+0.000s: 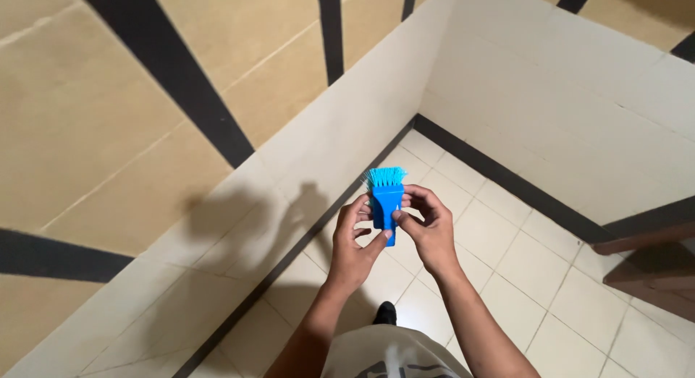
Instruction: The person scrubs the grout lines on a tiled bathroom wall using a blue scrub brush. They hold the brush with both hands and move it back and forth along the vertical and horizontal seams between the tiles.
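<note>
A small blue scrub brush [386, 197] with short turquoise bristles pointing away from me is held upright in front of my chest. My left hand [352, 242] grips its handle from the left, thumb pressed to the lower end. My right hand [428, 230] holds it from the right, fingers curled over the handle's side. Both hands hover above the floor, near a corner of the room.
Cream tiled floor [507, 248] with a dark skirting strip [499, 175] meets tiled walls [217, 132] with black stripes. A brown wooden edge [651, 266] juts in at the right. My dark shoe [386, 313] shows below, and my shadow falls on the left wall.
</note>
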